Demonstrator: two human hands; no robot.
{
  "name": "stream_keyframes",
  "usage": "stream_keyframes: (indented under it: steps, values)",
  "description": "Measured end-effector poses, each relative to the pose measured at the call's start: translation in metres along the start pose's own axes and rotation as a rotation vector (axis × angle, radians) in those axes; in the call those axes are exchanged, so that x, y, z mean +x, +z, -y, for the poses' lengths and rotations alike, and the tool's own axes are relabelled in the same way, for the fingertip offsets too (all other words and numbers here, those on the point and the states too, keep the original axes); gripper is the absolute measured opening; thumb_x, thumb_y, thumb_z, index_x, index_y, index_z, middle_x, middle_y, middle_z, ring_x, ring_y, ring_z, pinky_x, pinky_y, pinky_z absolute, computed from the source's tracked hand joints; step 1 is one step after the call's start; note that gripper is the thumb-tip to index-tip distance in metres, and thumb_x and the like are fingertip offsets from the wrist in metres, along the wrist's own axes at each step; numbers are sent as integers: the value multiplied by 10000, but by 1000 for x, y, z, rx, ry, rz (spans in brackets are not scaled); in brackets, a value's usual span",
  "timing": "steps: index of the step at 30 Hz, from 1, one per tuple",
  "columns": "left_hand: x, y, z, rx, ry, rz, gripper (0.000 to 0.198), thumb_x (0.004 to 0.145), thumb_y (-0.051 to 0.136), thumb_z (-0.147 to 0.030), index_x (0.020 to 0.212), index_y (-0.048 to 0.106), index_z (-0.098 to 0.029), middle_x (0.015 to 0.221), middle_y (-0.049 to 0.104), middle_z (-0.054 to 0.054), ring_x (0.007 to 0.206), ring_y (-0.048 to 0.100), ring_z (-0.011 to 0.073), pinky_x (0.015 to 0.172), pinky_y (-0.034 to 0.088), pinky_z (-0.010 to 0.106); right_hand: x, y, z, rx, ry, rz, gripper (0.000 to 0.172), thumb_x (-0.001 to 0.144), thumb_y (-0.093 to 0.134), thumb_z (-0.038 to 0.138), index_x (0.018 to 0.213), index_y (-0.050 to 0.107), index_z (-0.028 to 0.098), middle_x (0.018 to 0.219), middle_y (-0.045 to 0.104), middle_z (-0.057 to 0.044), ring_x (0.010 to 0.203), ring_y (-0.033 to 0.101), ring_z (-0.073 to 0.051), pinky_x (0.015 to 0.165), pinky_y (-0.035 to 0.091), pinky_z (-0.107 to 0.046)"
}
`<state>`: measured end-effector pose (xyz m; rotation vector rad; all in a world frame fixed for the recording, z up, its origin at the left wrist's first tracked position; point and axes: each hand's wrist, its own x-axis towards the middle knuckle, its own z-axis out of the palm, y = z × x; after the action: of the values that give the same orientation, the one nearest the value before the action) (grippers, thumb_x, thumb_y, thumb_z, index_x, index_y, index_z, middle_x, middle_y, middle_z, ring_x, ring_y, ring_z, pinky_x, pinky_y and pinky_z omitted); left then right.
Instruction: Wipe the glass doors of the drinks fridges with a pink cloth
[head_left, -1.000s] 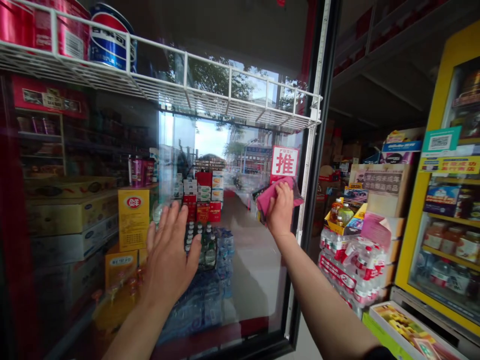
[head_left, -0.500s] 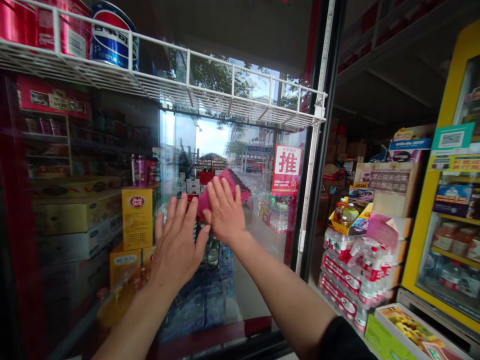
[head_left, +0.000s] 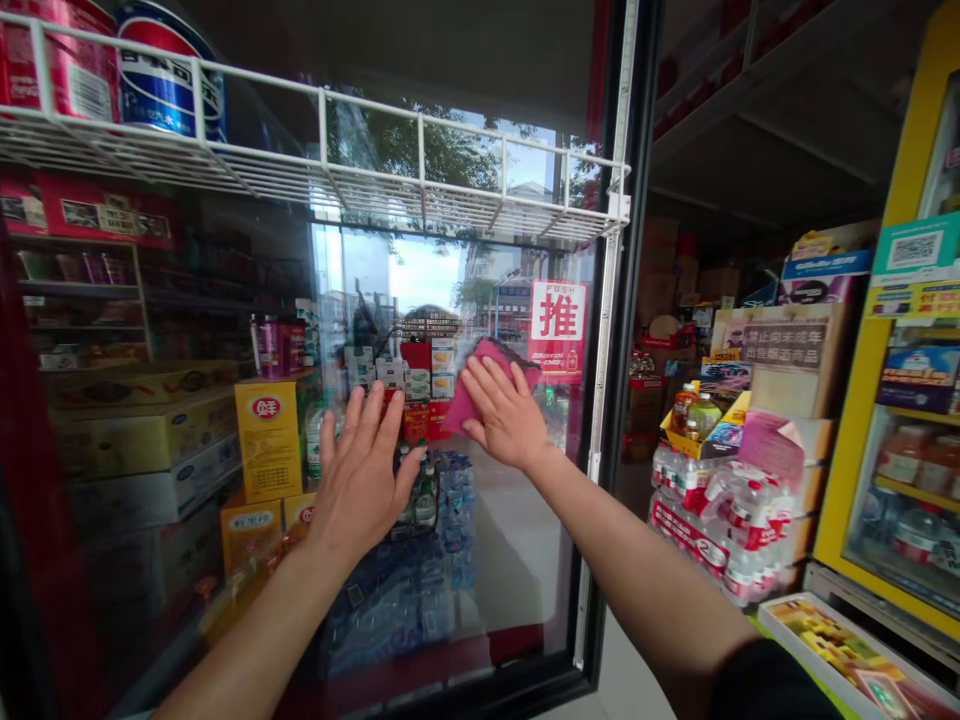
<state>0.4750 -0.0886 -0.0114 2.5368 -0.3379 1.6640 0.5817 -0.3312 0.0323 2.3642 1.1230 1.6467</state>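
Observation:
A glass door (head_left: 495, 560) with a dark frame stands in front of me, reflecting the shop and the street. My left hand (head_left: 364, 480) lies flat on the glass with its fingers spread and holds nothing. My right hand (head_left: 506, 415) presses a pink cloth (head_left: 480, 385) flat against the glass, just left of a red-and-white push sign (head_left: 556, 320). The two hands are about a hand's width apart at mid-height of the door.
A white wire rack (head_left: 322, 170) with large cans (head_left: 161, 75) hangs across the door's top. Right of the door frame (head_left: 626, 300) are shrink-wrapped bottle packs (head_left: 712, 520), cardboard displays (head_left: 780, 370), a yellow cooler (head_left: 900, 400) and a box (head_left: 847, 650) on the floor.
My right hand swept the pink cloth left from beside the push sign to near my left hand, then back a little rightward. My left hand stayed flat on the glass.

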Motion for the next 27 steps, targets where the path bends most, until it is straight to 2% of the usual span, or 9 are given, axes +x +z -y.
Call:
stream_keyframes:
  steps: [5,9,16,20,23,27]
  values:
    - [-7,2,5,28,9,2,738,1095,471,-432,1760,262,-188,1843,263,167,1724,211,396,1375,143,676,-41,-9,-56,-133,168,-96,793,1086,548,458,1753,298,109,1812,338,-190,1709,255,-350,1397,121,-627]
    - [-25,-3,20,62,-33,-9,740,1092,475,-427,1760,266,-186,1834,285,176,1718,227,404,1367,164,687,-56,-11,-74,-185,222,-166,806,1089,495,453,1769,238,105,1802,351,-211,1706,259,-371,1375,187,-661]
    - [-59,-20,55,131,-95,-10,713,1096,449,-436,1737,321,-149,1820,310,196,1705,250,427,1354,182,702,-51,-7,-63,-220,278,-160,833,1082,492,402,1776,167,75,1808,310,-250,1710,232,-399,1353,225,-693]
    - [-72,-27,68,151,-119,-16,704,1098,433,-432,1734,328,-148,1809,333,204,1701,264,430,1344,210,702,-40,-4,-55,-211,259,-152,847,1079,487,406,1777,145,69,1807,305,-258,1709,227,-410,1348,218,-714]
    - [-79,-31,77,160,-125,-21,702,1097,446,-430,1729,332,-146,1801,347,213,1700,267,429,1337,227,703,-21,-3,-39,-200,200,-147,853,1072,496,418,1776,159,74,1808,308,-251,1708,237,-401,1355,203,-707]
    - [-87,-39,89,178,-147,-19,700,1092,479,-430,1714,358,-134,1798,349,219,1693,284,436,1329,244,704,20,-1,-4,-172,124,-134,829,1068,506,427,1762,222,74,1815,308,-227,1711,233,-384,1371,177,-684]
